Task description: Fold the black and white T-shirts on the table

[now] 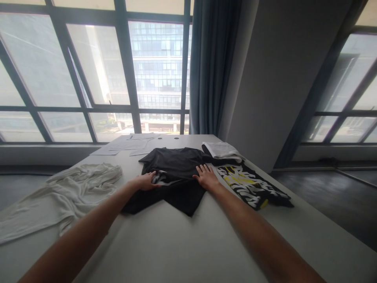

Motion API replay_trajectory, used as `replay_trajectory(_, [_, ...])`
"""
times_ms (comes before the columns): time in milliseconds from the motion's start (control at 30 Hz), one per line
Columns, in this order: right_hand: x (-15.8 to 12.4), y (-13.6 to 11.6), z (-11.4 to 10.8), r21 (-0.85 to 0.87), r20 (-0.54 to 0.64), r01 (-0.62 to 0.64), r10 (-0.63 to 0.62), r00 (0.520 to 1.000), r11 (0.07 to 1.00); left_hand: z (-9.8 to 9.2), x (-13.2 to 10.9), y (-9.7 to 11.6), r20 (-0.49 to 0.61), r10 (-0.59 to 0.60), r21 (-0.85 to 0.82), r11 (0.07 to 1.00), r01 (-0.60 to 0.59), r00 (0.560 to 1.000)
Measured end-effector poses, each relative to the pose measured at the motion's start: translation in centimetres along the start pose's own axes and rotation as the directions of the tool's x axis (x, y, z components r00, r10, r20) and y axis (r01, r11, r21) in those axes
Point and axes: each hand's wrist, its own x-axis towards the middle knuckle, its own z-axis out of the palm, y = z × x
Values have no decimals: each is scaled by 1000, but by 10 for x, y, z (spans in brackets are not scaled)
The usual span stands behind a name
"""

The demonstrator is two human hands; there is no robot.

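Head view, largest first: pale table (182,243) by the windows; black T-shirt (173,161) lying mid-table, partly doubled over; crumpled white garment (73,188) well to its left; patterned black, white and yellow garment (250,184) just beside it on the right, small folded stack (222,150) behind that. Left hand (145,181) curled, pinching a fold at the shirt's left edge — right hand (206,177) spread flat, pressing the right edge. Likely snag: uneven pull bunching the cloth, or dragging the patterned piece along.
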Motion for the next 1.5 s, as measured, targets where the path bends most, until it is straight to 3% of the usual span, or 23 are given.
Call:
replay_trajectory(133, [-28,-21,-19,13,-95,17,-16,995,1000,-5,-7,-5,41,-10,65,998,7,999])
replay_trajectory(300, [-50,-41,-29,123,65,11,-19,998,992,-6,-6,-9,36,-4,124,992,0,999])
replay_trajectory(400, [-52,-23,-32,160,137,29,-52,989,987,-6,-7,-19,32,-17,103,995,14,999])
replay_trajectory(533, [-48,22,-44,189,298,76,-131,946,979,-7,-12,-34,26,-81,119,990,77,996])
replay_trajectory(667, [-45,44,-54,154,429,50,-112,896,987,-7,-21,-25,-119,-42,204,977,65,992])
replay_trajectory(767, [-46,38,-49,189,327,101,-159,932,977,-3,-30,-2,-167,150,198,973,-116,974])
replay_trajectory(867, [-49,31,-41,250,275,131,-200,941,959,5,-42,19,-19,294,68,954,-292,956])
replay_trajectory(967, [-52,35,-42,252,365,93,-184,913,963,11,-58,30,78,258,29,965,-261,963])
replay_trajectory(1100, [-48,42,-55,183,410,81,-150,899,980,12,-69,40,88,239,98,964,-247,967])
replay_trajectory(1200, [-43,39,-57,178,269,88,-134,954,980,10,-62,40,-47,303,112,949,-296,952])
replay_trajectory(1300, [-40,37,-49,134,158,69,-90,983,989,13,-52,31,-155,274,111,960,-259,949])
replay_trajectory(1400, [-35,39,-45,83,196,36,-52,979,996,16,-50,19,-47,173,66,983,-170,984])
replay_trajectory(1500, [-23,42,-49,68,221,-1,-14,975,998,8,-53,16,10,197,23,980,-198,980])
